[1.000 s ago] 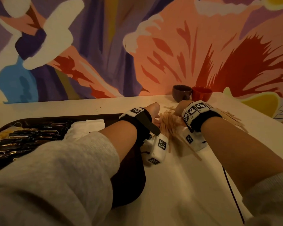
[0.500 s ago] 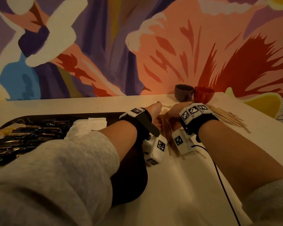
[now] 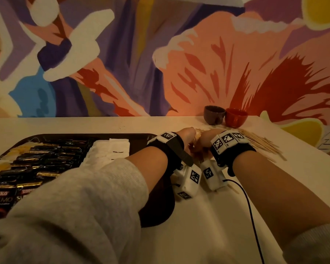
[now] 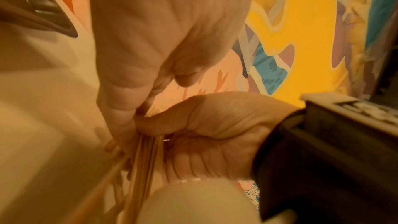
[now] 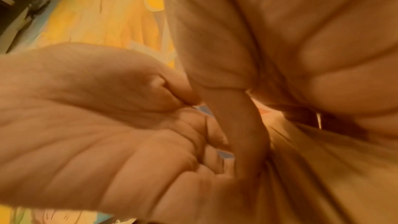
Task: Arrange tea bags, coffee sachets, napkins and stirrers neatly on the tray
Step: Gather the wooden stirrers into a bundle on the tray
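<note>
My left hand (image 3: pixel 187 135) and right hand (image 3: pixel 206 139) meet on the table just right of the dark tray (image 3: pixel 84 134). In the left wrist view both hands curl round one bundle of wooden stirrers (image 4: pixel 144 159), the right hand (image 4: pixel 193 130) beside the left hand (image 4: pixel 120 108). More loose stirrers (image 3: pixel 263 145) lie spread on the table to the right. On the tray lie black coffee sachets (image 3: pixel 46 161), yellow tea bags (image 3: pixel 25 149) at the far left and white napkins (image 3: pixel 101 151) with a sugar packet on top. The right wrist view is blurred and shows only the two hands.
A grey-brown cup (image 3: pixel 214 114) and a red cup (image 3: pixel 236 117) stand at the wall behind the hands. A black cable (image 3: pixel 251 216) runs from my right wrist toward me. The table's right edge lies just past the loose stirrers.
My right hand has slid left to meet the left hand. The stirrers that fanned out between them are now squeezed into a tight bundle.
</note>
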Demonstrator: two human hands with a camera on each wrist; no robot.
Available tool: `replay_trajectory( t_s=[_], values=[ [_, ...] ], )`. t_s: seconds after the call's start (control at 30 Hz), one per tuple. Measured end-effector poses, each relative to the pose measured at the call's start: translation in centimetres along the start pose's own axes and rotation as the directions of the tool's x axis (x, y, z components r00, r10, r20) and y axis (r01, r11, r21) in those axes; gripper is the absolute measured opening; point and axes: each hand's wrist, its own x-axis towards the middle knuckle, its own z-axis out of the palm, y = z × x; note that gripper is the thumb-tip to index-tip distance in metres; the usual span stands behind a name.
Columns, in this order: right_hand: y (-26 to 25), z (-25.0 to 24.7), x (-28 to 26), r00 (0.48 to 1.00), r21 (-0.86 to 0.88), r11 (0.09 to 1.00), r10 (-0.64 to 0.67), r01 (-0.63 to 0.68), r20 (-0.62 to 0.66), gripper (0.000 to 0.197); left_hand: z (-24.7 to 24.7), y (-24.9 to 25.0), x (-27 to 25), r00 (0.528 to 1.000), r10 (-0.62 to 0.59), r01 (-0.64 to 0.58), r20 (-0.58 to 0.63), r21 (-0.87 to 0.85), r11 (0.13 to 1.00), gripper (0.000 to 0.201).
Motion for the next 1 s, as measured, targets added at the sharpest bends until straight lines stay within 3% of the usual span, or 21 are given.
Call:
replay_trajectory(
  t_s=[0.03, 0.27, 0.33, 0.47, 0.5, 0.6, 0.7, 0.8, 0.87, 0.93, 1.0],
  values=[
    [0.0, 0.0, -0.3, 1.000, -0.012, 1.000, -0.005, 0.005, -0.014, 0.030, 0.0, -0.2, -0.5, 0.999, -0.017, 0.022, 0.028, -0.206, 0.978, 0.045],
    [-0.1, 0.1, -2.9, 0.980, -0.184, 0.983, -0.048, 0.012, -0.194, 0.031, -0.2, -0.5, -3.2, 0.996, 0.092, -0.087, -0.006, -0.382, 0.920, 0.051],
    [0.5, 0.0, -2.8, 0.978, -0.098, 0.995, -0.030, 0.010, -0.205, 0.010, -0.5, -0.5, -4.2, 0.991, 0.134, -0.113, 0.013, -0.467, 0.877, 0.052],
    [1.3, -0.3, -3.3, 0.969, 0.196, 0.974, -0.068, 0.116, -0.236, 0.012, -0.5, -0.4, -5.2, 0.982, 0.191, -0.158, 0.014, -0.502, 0.850, 0.055],
    [1.3, -0.4, -3.4, 0.970, 0.155, 0.982, -0.071, 0.109, -0.234, 0.023, -0.4, -0.3, -5.4, 0.978, 0.207, -0.175, 0.012, -0.489, 0.855, 0.056],
    [-0.1, -0.5, -5.0, 0.975, -0.198, 0.980, -0.043, -0.001, -0.218, 0.020, -0.4, 0.1, -5.7, 0.971, 0.237, -0.199, 0.032, -0.446, 0.873, 0.060],
    [-0.2, -0.6, -5.3, 0.965, -0.268, 0.963, -0.098, 0.030, -0.244, 0.027, -0.4, 0.4, -6.1, 0.965, 0.259, -0.228, 0.046, -0.346, 0.910, 0.063],
    [1.2, -0.7, -3.7, 0.936, 0.170, 0.967, -0.125, 0.189, -0.329, 0.041, -0.6, 0.4, -6.5, 0.953, 0.300, -0.278, 0.045, -0.269, 0.922, 0.061],
    [1.0, -0.9, -4.0, 0.921, 0.378, 0.886, -0.122, 0.269, -0.370, 0.032, -0.9, 0.4, -6.9, 0.941, 0.337, -0.319, 0.034, -0.247, 0.915, 0.058],
    [0.2, -1.0, -4.6, 0.921, 0.524, 0.784, -0.153, 0.333, -0.357, 0.012, -1.2, 0.5, -7.5, 0.926, 0.378, -0.363, 0.012, -0.252, 0.897, 0.056],
    [-0.6, -0.9, -5.8, 0.896, 0.647, 0.626, -0.233, 0.436, -0.378, 0.015, -1.7, 0.5, -8.2, 0.905, 0.424, -0.414, -0.031, -0.287, 0.864, 0.051]
  ],
)
